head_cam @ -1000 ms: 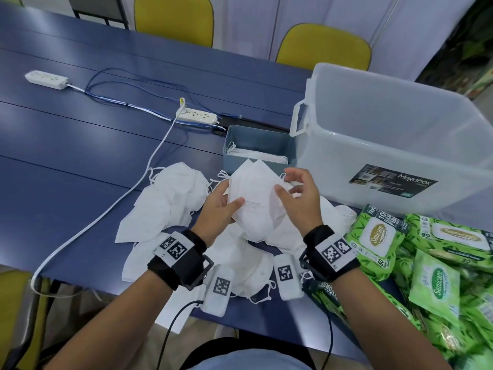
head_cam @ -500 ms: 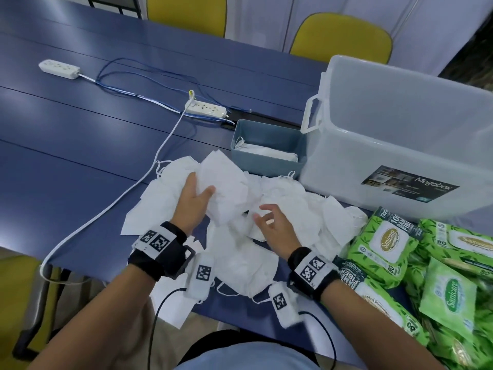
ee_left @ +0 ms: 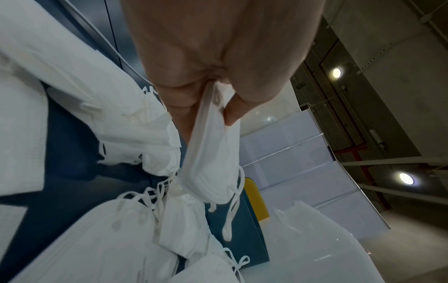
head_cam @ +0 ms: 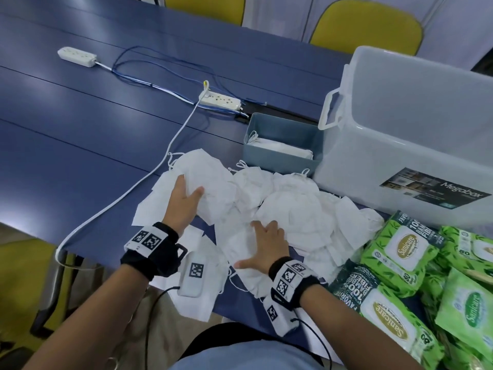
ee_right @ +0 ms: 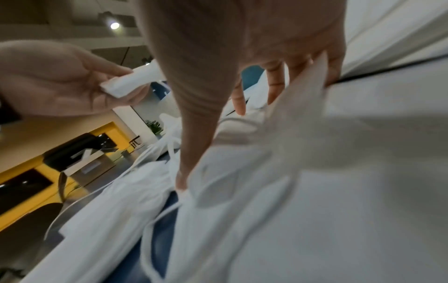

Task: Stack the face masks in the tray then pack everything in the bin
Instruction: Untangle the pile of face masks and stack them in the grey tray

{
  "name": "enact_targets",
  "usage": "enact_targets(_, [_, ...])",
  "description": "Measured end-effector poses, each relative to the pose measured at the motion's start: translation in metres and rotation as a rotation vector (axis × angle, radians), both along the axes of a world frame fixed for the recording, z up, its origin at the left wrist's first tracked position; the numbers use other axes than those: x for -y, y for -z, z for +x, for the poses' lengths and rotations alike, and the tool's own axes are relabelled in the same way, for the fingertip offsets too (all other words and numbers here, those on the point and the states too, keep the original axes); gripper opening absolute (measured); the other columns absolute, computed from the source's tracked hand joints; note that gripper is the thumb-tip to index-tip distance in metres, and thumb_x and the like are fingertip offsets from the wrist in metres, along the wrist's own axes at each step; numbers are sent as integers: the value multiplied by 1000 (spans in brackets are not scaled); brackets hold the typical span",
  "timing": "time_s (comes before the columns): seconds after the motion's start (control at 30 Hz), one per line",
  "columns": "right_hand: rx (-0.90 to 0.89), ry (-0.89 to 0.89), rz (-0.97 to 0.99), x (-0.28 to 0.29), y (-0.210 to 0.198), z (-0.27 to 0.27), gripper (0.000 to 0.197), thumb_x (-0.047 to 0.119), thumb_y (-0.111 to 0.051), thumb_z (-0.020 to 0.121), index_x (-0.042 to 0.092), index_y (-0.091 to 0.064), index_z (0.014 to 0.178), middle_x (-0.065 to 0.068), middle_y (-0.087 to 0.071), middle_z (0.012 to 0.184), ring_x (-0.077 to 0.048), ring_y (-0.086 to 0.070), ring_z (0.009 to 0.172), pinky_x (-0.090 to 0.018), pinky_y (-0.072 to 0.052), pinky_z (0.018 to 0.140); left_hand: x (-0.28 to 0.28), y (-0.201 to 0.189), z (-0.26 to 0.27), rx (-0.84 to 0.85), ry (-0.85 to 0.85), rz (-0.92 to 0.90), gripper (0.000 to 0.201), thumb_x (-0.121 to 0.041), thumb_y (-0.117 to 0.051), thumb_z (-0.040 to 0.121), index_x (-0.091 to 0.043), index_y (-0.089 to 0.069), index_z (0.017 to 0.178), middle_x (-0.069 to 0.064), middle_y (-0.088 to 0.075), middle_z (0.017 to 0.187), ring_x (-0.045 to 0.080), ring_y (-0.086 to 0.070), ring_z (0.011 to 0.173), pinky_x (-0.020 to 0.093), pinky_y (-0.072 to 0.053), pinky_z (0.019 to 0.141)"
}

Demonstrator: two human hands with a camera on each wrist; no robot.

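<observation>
Many white folded face masks (head_cam: 290, 214) lie in a loose pile on the blue table (head_cam: 80, 124). My left hand (head_cam: 189, 188) pinches a thin stack of masks (head_cam: 205, 177) at the pile's left side; the left wrist view shows the stack (ee_left: 213, 153) held between thumb and fingers of that hand (ee_left: 208, 114). With fingers spread, my right hand (head_cam: 256, 241) rests flat on the near masks (ee_right: 266, 191); its fingers (ee_right: 275, 90) hold nothing. The grey-blue tray (head_cam: 282, 124) behind the pile holds a few stacked masks (head_cam: 282, 149). Right of it stands the clear bin (head_cam: 416, 124).
Green wet-wipe packs (head_cam: 402, 247) crowd the near right corner. Two white power strips (head_cam: 220, 100) (head_cam: 76, 56) with cables lie across the far table, and one white cable (head_cam: 149, 177) runs past the pile's left edge. Yellow chairs (head_cam: 365, 25) stand behind the table.
My right hand let go of the raised mask stack and came down flat onto the near pile. My left hand carried the stack to the left and lower.
</observation>
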State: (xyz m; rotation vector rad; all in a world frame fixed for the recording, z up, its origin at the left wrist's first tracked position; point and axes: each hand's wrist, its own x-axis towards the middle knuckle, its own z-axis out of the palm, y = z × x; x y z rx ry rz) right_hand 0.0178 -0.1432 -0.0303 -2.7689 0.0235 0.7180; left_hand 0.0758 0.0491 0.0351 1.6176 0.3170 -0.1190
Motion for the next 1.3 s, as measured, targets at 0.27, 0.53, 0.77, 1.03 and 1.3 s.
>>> enact_targets(0.27, [-57, 136, 152, 39, -18, 13, 85, 38, -84, 65, 19, -32, 129, -9, -40, 123, -31, -54, 107, -36, -45, 87, 12, 7, 7, -6, 54, 48, 28, -9, -47, 97, -22, -40, 121, 3, -53, 122, 27, -52, 117, 50, -49, 92])
enact_targets(0.53, [101, 217, 138, 81, -29, 28, 58, 29, -78, 75, 17, -40, 116, -3, -55, 103, -25, -54, 95, -30, -38, 71, 25, 18, 8, 91, 125, 129, 57, -3, -52, 94, -16, -26, 143, 5, -36, 146, 24, -38, 133, 46, -33, 111])
enact_targets(0.77, [121, 700, 960, 123, -54, 32, 18, 9, -75, 80, 7, -59, 88, -8, -66, 84, -19, -62, 74, -24, -52, 66, 53, 17, 6, 263, 316, 290, 49, 7, -51, 91, -11, -42, 135, -4, -44, 133, 7, -42, 120, 15, -32, 106])
enact_targets(1.03, [122, 831, 1295, 145, -81, 28, 20, -5, -57, 89, 13, -51, 94, -7, -66, 88, -20, -63, 77, -34, -56, 69, 90, 21, -1, 251, 355, 318, 36, 7, -46, 92, -12, -58, 120, -2, -57, 123, 11, -49, 116, 3, -31, 93])
enact_targets(1.3, [168, 799, 1405, 134, -96, 27, 30, -11, -57, 86, 15, -52, 100, -12, -64, 99, -21, -63, 87, -31, -57, 70, 107, 0, -8, 266, 365, 125, 27, -5, -43, 99, -10, -62, 116, -3, -62, 119, -10, -53, 106, 6, -37, 92])
